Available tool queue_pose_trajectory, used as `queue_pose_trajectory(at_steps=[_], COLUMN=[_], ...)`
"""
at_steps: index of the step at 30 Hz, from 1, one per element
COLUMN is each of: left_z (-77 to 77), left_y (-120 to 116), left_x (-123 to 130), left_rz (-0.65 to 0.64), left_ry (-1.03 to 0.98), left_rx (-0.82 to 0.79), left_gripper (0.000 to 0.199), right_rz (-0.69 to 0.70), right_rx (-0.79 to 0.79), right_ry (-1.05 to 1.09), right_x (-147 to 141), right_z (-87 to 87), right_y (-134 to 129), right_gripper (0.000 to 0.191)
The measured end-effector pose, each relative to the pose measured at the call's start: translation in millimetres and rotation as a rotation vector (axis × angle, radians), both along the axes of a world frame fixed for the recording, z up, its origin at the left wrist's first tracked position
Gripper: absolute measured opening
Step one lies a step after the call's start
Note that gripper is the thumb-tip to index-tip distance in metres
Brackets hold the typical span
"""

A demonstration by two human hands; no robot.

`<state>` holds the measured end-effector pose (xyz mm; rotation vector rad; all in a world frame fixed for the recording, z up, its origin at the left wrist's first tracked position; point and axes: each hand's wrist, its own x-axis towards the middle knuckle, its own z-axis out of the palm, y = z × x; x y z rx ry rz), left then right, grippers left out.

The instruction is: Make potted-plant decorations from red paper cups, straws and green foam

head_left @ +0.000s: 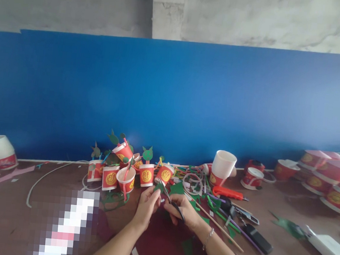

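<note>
Matt green paper (159, 187), metal-bladed scissors (175, 207), smooth paper cups (146, 175), rough grey wall (256, 22)

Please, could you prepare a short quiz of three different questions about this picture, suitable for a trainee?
1. What holds the scissors: A) the left hand, B) the right hand?
2. True or false: the orange-handled tool lies inside a paper cup.
3. Complete: the left hand pinches a ____ piece.

Key:
1. B.
2. False; the orange-handled tool lies on the table.
3. Green.
</note>
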<state>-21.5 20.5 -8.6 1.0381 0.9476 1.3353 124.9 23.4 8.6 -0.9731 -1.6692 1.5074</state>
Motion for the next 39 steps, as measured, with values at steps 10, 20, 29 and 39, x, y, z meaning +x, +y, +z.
queue_pose_trajectory(at_steps=[10,20,29,39], left_z=[-3.3,3.5,-2.5,-4.6], left_y=[1.3,-1.5,1.6,2.6], left_x=[0.1,1.0,-0.9,-2.0], left_rz=[0.008,-0.002,0.038,-0.005], left_ry=[0.041,0.032,0.067,0.137], left_rx=[-0.012,-0.041,0.004,0.046], left_gripper=[0.039,0.041,0.045,0.042], right_rz=[0.013,0.022,-0.002,0.015], right_rx=[-0.01,0.008,-0.006,-0.007], right_ry=[0.034,0.011,0.016,0.009], right_x=[-0.4,2.8,2.0,2.5], right_z=[-2.8,-4.1,-0.3,-3.3], right_y=[0.6,2.1,0.3,1.1], right_gripper=[0.036,0.035,0.034,0.035])
